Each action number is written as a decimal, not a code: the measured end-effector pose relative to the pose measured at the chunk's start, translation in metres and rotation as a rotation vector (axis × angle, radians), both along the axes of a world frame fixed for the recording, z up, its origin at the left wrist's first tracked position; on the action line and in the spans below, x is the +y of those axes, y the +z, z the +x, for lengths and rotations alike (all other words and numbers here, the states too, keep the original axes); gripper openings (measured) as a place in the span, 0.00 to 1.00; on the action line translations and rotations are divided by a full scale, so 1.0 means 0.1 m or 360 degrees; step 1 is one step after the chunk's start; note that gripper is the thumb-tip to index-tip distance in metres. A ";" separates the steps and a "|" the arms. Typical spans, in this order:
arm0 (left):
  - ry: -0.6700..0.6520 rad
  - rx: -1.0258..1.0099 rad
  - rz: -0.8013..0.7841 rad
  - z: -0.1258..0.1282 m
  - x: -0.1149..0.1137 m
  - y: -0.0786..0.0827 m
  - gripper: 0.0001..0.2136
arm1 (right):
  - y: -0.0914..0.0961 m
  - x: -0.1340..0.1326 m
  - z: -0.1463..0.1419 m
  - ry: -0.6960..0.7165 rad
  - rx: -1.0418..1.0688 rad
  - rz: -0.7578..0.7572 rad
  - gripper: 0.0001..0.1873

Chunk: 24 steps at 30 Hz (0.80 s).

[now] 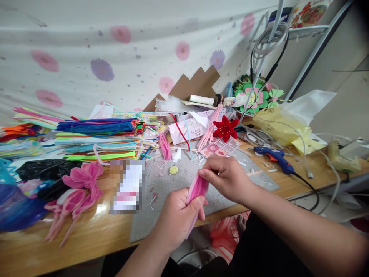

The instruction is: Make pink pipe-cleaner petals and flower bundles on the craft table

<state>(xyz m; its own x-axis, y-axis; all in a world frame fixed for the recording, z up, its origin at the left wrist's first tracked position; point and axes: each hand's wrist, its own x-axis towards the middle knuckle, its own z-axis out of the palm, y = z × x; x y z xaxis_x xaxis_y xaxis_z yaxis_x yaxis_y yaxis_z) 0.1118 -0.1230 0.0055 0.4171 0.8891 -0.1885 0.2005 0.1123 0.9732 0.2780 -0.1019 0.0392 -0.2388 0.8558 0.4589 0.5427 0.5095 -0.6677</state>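
Well, pink bundle [197, 189] in both hands [181, 211] [230, 177], yellow bag [272, 121] beyond, contents unclear.

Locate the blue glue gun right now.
Head view, right side: the blue glue gun lies on the wooden table, to the right of the right hand and the red flower, just in front of the yellow bag.

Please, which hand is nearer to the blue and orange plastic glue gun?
Right. The right hand is left of the glue gun; the left hand is farther left and lower in the picture.
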 end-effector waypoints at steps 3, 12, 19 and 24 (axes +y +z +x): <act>0.0027 -0.0069 -0.0010 0.00 0.00 -0.03 0.14 | -0.04 0.02 -0.02 -0.0050 0.0127 -0.0143 0.16; 0.0051 -0.0329 -0.0190 -0.02 0.00 -0.14 0.12 | -0.16 0.03 -0.07 0.0500 0.0588 -0.1016 0.16; 0.0028 -0.0504 -0.0325 -0.02 0.00 -0.17 0.12 | -0.17 0.04 -0.03 0.0424 0.0678 -0.1012 0.19; 0.0062 -0.0547 -0.0366 0.00 -0.02 -0.16 0.11 | -0.14 0.02 -0.02 0.0264 0.0495 -0.0945 0.14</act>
